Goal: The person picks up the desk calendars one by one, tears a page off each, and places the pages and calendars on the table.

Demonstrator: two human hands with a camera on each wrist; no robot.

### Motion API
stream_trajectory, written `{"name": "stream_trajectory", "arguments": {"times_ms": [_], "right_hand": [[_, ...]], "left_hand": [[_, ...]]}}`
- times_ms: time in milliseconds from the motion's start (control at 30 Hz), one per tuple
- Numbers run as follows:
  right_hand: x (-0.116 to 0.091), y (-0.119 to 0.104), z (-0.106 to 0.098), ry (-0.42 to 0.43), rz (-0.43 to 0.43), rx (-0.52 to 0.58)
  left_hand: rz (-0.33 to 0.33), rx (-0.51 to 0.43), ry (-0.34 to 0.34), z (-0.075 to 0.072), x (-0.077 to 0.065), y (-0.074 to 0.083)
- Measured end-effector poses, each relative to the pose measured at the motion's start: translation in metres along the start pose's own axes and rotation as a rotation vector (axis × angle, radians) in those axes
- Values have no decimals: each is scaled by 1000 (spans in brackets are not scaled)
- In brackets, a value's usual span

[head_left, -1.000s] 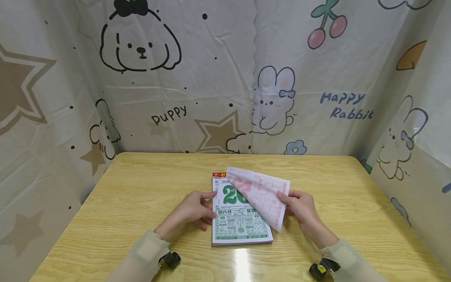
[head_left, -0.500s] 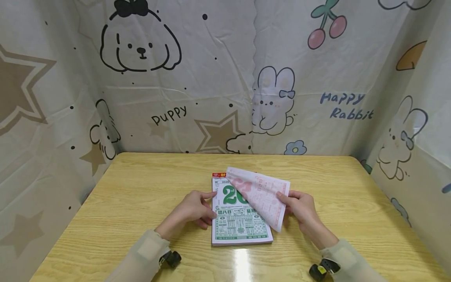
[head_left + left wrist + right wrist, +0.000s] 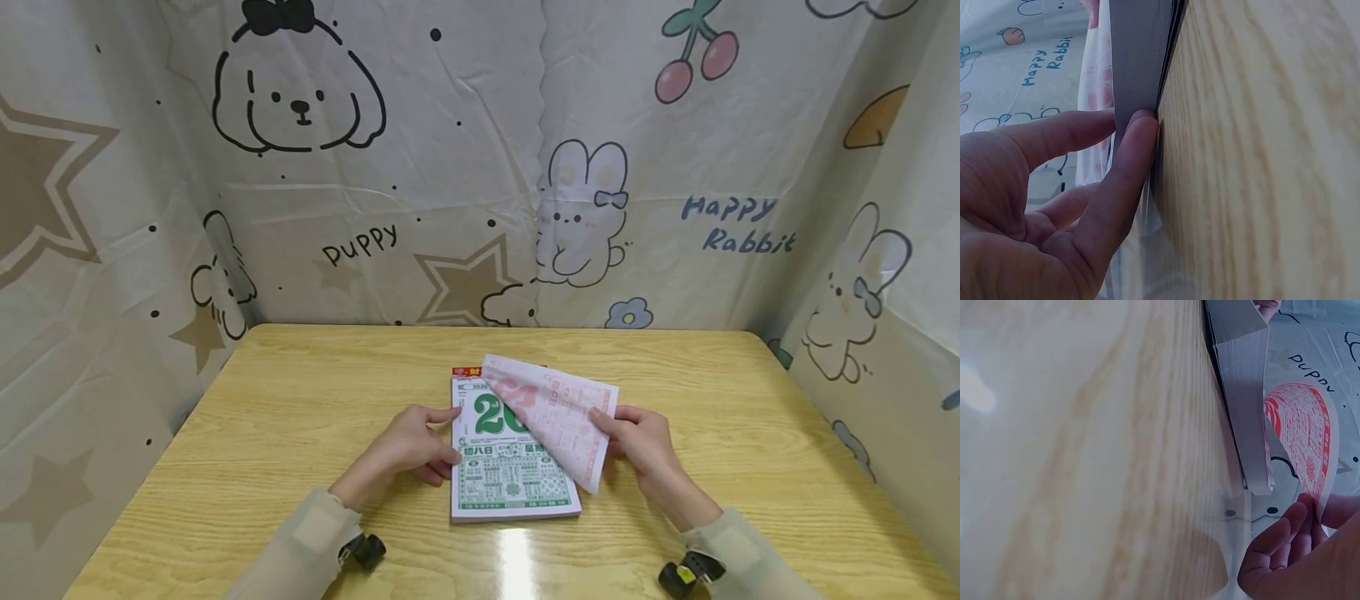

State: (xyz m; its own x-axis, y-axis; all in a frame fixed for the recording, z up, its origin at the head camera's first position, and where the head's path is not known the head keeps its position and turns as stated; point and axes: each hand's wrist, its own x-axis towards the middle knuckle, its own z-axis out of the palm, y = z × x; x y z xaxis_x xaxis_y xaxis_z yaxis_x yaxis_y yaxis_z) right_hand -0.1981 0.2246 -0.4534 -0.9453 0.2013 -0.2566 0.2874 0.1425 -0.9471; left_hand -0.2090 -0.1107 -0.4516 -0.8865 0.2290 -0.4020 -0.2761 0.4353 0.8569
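A thick tear-off calendar [image 3: 513, 492] lies on the table, its green-printed sheet with a large 26 face up. My left hand [image 3: 412, 442] holds the block's left edge. In the left wrist view, one fingertip is at the upper edge of the block's side [image 3: 1138, 56], and another presses low against that side. My right hand [image 3: 641, 437] pinches the lifted top page [image 3: 562, 417] near its right edge, between thumb and fingers. Folded back diagonally, that page shows its pale reverse with pink print coming through. In the right wrist view, its red-printed face [image 3: 1304, 431] curves up from the block.
The wooden table [image 3: 322, 367] extends around the calendar on all sides. Behind and beside it hangs a pale curtain [image 3: 450, 167] with cartoon prints. A small black camera [image 3: 363, 552] is strapped at the left wrist, and another black camera [image 3: 677, 577] at the right.
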Motion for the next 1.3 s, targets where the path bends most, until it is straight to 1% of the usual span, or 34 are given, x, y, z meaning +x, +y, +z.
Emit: {"name": "stream_trajectory", "arguments": {"times_ms": [167, 300, 633, 833, 1133, 1300], "right_hand": [[1, 2, -7, 25, 10, 2], [1, 3, -11, 28, 12, 3], [0, 3, -15, 32, 10, 6], [1, 3, -17, 26, 6, 12], [1, 3, -18, 36, 9, 18], [2, 2, -18, 42, 6, 10]], "left_hand": [[3, 16, -3, 1, 1, 1], [0, 28, 3, 2, 1, 2], [-5, 14, -4, 2, -1, 4], [11, 18, -1, 1, -1, 3], [27, 2, -23, -2, -1, 1], [25, -10, -24, -2, 0, 0]]}}
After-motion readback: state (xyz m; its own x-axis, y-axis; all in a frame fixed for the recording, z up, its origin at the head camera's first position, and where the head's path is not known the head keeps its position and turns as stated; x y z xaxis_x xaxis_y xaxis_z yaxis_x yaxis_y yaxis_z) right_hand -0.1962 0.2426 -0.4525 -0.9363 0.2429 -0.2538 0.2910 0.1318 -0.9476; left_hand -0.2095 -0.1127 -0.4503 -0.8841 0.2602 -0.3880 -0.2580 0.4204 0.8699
